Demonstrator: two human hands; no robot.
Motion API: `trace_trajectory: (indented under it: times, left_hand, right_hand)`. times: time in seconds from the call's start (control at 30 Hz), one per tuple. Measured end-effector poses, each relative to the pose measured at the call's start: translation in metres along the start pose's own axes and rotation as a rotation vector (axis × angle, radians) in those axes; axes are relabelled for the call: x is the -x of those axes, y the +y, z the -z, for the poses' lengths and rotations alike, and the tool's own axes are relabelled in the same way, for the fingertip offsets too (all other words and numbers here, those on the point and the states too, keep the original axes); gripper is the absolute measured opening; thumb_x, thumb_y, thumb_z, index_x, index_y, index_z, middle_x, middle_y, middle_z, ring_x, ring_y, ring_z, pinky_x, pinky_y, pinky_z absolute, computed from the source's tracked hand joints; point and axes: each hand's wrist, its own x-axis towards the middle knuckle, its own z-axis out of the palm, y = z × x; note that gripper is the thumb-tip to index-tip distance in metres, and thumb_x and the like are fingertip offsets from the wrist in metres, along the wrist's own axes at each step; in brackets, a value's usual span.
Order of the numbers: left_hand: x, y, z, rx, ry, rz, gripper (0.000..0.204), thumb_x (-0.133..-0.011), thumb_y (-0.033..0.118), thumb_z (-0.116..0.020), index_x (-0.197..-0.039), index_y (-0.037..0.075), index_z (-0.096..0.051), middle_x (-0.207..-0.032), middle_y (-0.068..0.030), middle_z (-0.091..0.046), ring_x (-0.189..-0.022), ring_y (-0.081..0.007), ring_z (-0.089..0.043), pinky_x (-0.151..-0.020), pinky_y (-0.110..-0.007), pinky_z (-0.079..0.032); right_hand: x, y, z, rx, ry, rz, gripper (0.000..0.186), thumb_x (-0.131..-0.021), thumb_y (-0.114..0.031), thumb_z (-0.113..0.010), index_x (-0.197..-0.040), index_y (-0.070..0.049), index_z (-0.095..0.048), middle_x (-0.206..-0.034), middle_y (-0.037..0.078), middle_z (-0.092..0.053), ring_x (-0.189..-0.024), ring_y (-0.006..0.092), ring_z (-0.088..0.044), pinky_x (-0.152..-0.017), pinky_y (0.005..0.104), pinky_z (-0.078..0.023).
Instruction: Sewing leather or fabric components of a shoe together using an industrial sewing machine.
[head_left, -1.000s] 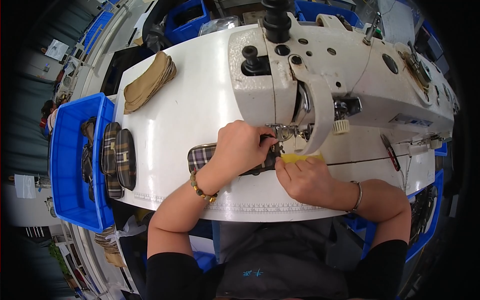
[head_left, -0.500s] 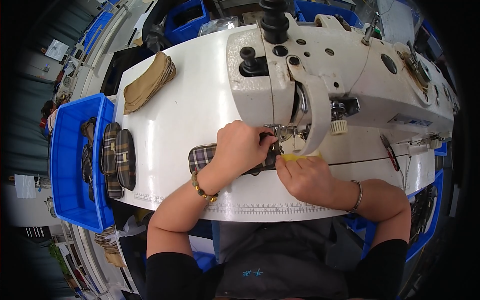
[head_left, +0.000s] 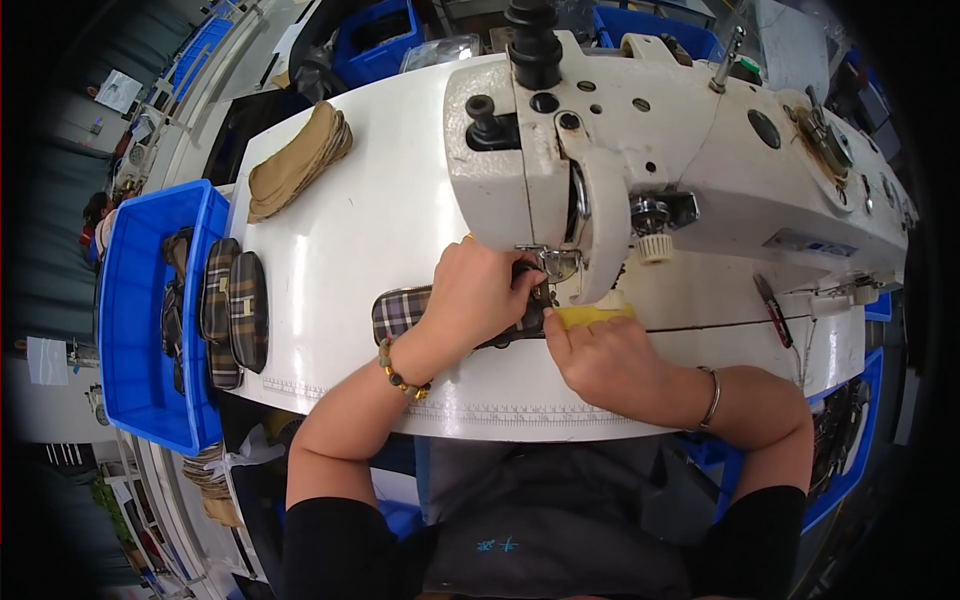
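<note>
A plaid pouch [head_left: 400,309] with dark trim lies on the white table, its right end by the needle area of the white sewing machine [head_left: 490,190]. My left hand [head_left: 475,298] presses over the pouch, thumb and fingers pinched on its dark edge close to the presser foot. On the pouch's right end rest the bent fingers of my right hand [head_left: 605,362], gripping the near edge. A yellow patch [head_left: 592,314] shows on the machine bed just beyond the right fingers. The needle tip and the exact stitching spot are hidden.
Tan fabric pieces [head_left: 300,165] are stacked at the far left of the table. Finished-looking plaid pouches [head_left: 247,310] stand beside a blue bin [head_left: 150,390] on the left. Small red-and-black snips [head_left: 772,308] lie right of the machine. A printed ruler [head_left: 480,413] runs along the near edge.
The whole view has shifted slightly, with the machine appearing a little further left. Both hands keep their hold on the pouch, with hardly any movement.
</note>
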Motion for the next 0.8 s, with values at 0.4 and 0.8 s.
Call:
trace_trajectory:
  times: [0.4,0.8]
  left_hand:
    - [-0.037,-0.037,-0.019,-0.005,0.198,-0.254,0.018,-0.074,0.013,-0.068,-0.091,0.013,-0.073,-0.074,-0.0133,-0.069,-0.064,-0.0361,-0.065,-0.055,-0.043,-0.051]
    - [-0.048,-0.045,-0.028,-0.028,0.157,-0.244,0.027,-0.072,0.011,-0.067,-0.098,0.015,-0.071,-0.079,-0.0109,-0.070,-0.069,-0.0339,-0.066,-0.057,-0.042,-0.047]
  right_hand:
    - [-0.008,0.019,-0.019,0.074,-0.014,-0.124,0.046,-0.072,-0.008,-0.061,-0.116,0.005,-0.067,-0.047,0.003,-0.050,-0.045,0.0193,-0.055,-0.042,0.0345,-0.042]
    - [-0.005,0.026,-0.024,0.059,0.023,-0.092,0.047,-0.075,-0.004,-0.061,-0.121,0.005,-0.064,-0.058,0.010,-0.060,-0.051,0.0235,-0.062,-0.045,0.0360,-0.046]
